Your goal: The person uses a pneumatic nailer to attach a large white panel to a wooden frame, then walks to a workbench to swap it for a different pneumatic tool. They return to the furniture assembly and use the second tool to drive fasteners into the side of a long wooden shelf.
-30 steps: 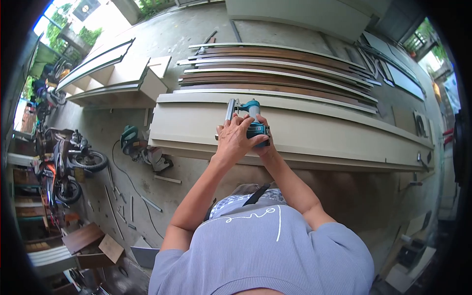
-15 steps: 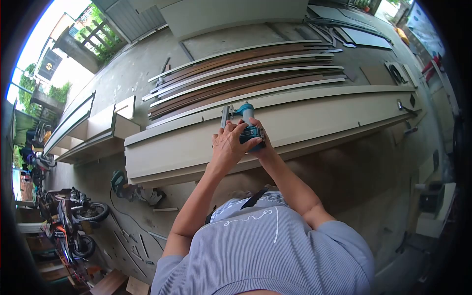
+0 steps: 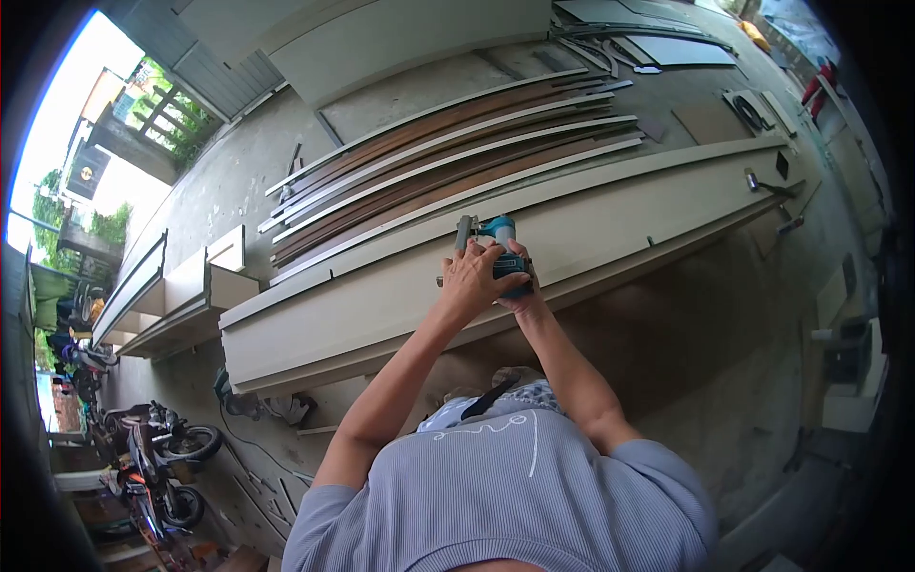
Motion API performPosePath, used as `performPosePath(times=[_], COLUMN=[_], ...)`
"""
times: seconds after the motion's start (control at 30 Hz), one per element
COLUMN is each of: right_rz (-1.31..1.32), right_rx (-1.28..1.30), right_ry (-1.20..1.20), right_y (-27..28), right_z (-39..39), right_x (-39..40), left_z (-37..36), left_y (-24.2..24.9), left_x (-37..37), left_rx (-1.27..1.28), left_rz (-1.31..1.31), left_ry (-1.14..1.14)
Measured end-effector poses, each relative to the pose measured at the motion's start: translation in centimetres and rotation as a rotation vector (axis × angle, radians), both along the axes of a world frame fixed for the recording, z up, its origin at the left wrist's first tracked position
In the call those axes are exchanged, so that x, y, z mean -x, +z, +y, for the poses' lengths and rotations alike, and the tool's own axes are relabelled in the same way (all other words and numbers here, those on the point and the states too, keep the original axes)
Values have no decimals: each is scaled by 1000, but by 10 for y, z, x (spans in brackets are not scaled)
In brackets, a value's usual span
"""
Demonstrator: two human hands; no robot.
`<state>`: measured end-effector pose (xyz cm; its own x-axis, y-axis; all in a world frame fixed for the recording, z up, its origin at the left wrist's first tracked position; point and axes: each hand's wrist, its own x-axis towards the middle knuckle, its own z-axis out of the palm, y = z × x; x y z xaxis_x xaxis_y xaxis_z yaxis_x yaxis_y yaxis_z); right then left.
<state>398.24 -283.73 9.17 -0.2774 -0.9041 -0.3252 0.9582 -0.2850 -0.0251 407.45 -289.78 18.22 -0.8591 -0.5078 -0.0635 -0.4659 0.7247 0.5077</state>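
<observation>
A teal and grey power tool [image 3: 504, 232], seemingly a nailer, is held in both hands above the long cream panel [image 3: 381, 305]. My left hand [image 3: 469, 276] lies over the tool's left side, its fingers curled by the metal magazine and its thumb across the body. Around the right side of the body wraps my right hand [image 3: 524, 281], partly hidden behind the tool. Near the panel's right end rests a hammer [image 3: 753, 180], with a dark diamond-shaped piece [image 3: 782, 166] close by.
Long brown and white strips [image 3: 457, 153] lie on the floor beyond the panel. A cream cabinet frame [image 3: 186, 286] stands at the left, motorcycles [image 3: 152, 448] at the lower left. A green power tool [image 3: 229, 396] with a cord sits by the panel's near left corner.
The view has turned and shifted, so the panel and strips appear lower left and more tilted. Both hands and the tool appear slightly farther right, the grip much the same.
</observation>
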Motion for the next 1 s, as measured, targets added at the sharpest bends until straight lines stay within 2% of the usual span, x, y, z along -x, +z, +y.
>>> performPosePath(times=[0.07, 0.27, 0.43, 0.6, 0.93, 1.0], right_rz=[15, 87, 127, 157, 196, 196], right_rx=[-2, -44, -81, -110, -126, -121], right_ry=[35, 222, 333, 353, 303, 260], right_y=[-3, -11, -12, -8, 8, 13], right_z=[-1, 8, 32, 64, 103, 104], right_x=[7, -12, -21, -19, -21, -27], left_z=[3, 28, 47, 54, 54, 49], left_y=[0, -29, -7, -2, 16, 17], left_x=[9, -2, -20, -36, -62, -62], left_rx=[-1, 37, -119, -134, -201, -211], left_rz=[-119, 53, 71, 107, 39, 27], left_ry=[-22, 103, 132, 144, -57, -171])
